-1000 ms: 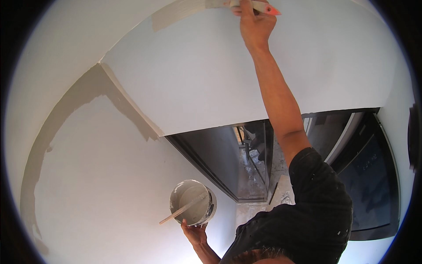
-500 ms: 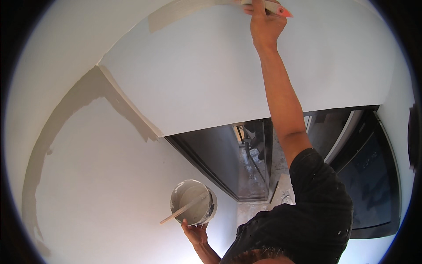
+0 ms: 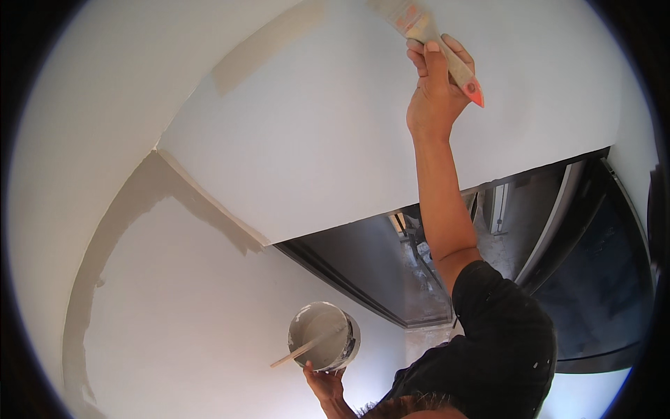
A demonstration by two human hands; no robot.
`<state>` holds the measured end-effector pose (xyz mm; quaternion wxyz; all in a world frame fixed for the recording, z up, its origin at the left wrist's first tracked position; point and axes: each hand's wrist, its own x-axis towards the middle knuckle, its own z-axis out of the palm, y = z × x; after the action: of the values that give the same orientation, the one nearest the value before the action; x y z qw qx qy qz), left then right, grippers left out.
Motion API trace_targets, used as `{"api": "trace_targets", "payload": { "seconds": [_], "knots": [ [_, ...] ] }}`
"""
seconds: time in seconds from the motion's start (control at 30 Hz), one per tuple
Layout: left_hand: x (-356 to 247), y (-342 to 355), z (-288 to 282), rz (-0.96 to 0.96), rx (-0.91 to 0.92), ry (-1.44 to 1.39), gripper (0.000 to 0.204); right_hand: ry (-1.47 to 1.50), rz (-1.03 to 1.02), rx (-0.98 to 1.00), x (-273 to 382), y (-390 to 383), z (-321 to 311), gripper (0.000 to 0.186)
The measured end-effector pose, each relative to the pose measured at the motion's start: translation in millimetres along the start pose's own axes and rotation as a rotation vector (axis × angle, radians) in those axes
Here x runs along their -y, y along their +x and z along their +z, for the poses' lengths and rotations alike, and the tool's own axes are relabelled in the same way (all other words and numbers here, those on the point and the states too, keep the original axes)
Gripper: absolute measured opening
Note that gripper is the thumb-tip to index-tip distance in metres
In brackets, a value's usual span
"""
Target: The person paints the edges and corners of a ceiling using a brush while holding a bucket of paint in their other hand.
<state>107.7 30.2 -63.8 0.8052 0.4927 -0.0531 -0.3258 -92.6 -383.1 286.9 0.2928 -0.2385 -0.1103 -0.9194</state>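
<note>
My right hand (image 3: 440, 91), arm raised, is closed around the handle of a wide paintbrush (image 3: 455, 66) with a red-orange handle tip. Its blurred bristles point up and left, close to the white wall; whether they touch it I cannot tell. Low in the view, my left hand (image 3: 324, 383) grips a small bucket (image 3: 353, 342) from below and at its side. Grey-beige paint (image 3: 310, 325) lies in the bucket, and a wooden stick (image 3: 307, 348) leans out over its rim. On the wall above, a short beige painted band (image 3: 269, 45) follows the ceiling edge.
The left wall carries a wide beige band (image 3: 115, 230) along its top and corner. Below the white wall (image 3: 335, 140) is a dark-framed doorway (image 3: 349, 290). A dark glossy door panel (image 3: 593, 279) stands at the right.
My right hand and the brush have come lower in the view, away from the ceiling edge, so more of the brush shows. The whole view has shifted; the bucket stays in my left hand.
</note>
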Motion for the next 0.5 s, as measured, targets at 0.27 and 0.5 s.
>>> {"api": "trace_targets", "payload": {
  "seconds": [0.27, 0.5],
  "knots": [
    [-4.9, -14.6, 17.5, 0.016, 0.021, -0.079, 0.08, 0.041, 0.045, -0.112, -16.9, 8.2, 6.6, 0.037],
    [1.2, -14.6, 19.5, 0.025, 0.0, -0.046, 0.081, 0.042, 0.038, -0.133, -35.9, 6.3, 21.3, 0.032]
  ]
}}
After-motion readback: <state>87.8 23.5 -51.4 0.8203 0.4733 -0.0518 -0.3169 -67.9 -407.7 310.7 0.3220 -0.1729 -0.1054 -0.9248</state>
